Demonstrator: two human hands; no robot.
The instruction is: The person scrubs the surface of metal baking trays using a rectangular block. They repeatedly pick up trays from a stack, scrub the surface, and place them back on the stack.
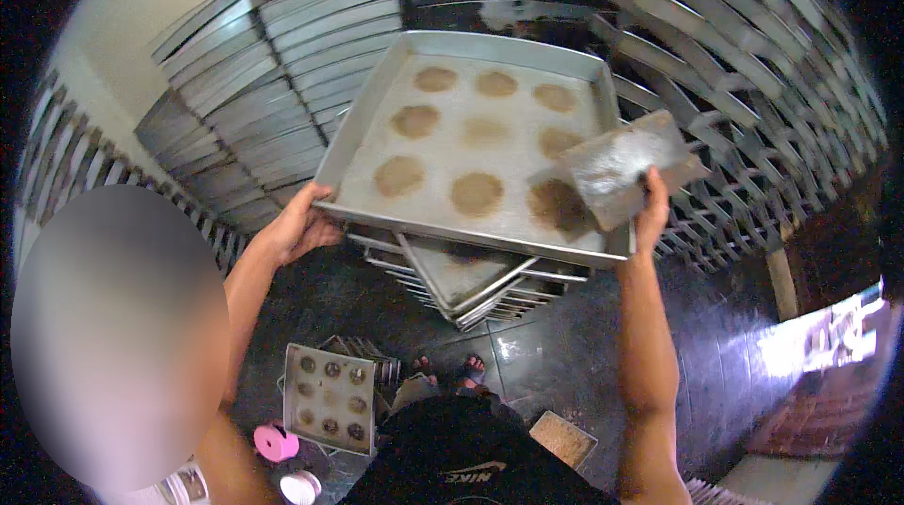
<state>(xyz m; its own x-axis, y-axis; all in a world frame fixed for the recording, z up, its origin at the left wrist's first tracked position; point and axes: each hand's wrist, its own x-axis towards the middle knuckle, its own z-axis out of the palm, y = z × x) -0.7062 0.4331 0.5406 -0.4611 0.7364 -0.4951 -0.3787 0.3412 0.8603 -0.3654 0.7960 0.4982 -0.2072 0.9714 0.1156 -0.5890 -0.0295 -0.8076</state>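
A square metal baking tray [438,152] with a raised rim is held up before me, tilted, with several round brown patches on its floor. My left hand [307,226] grips its near left corner, thumb on the rim. At the near right corner my right hand [653,212] holds a worn, flat rectangular plate [621,162], thumb on its face. This plate covers part of the tray's right side. The right fingers are mostly hidden, so I cannot tell whether they also hold the rim. Directly below, a stack of similar trays [473,282] stands turned at an angle.
Stacked trays [332,32] rise at the back left, with more crisscrossed trays [713,46] at the right. By my feet are another stained tray [328,399], a pink round object [275,443], a white round container [300,487] and a small pan of crumbs [563,440]. A blurred patch hides the left side.
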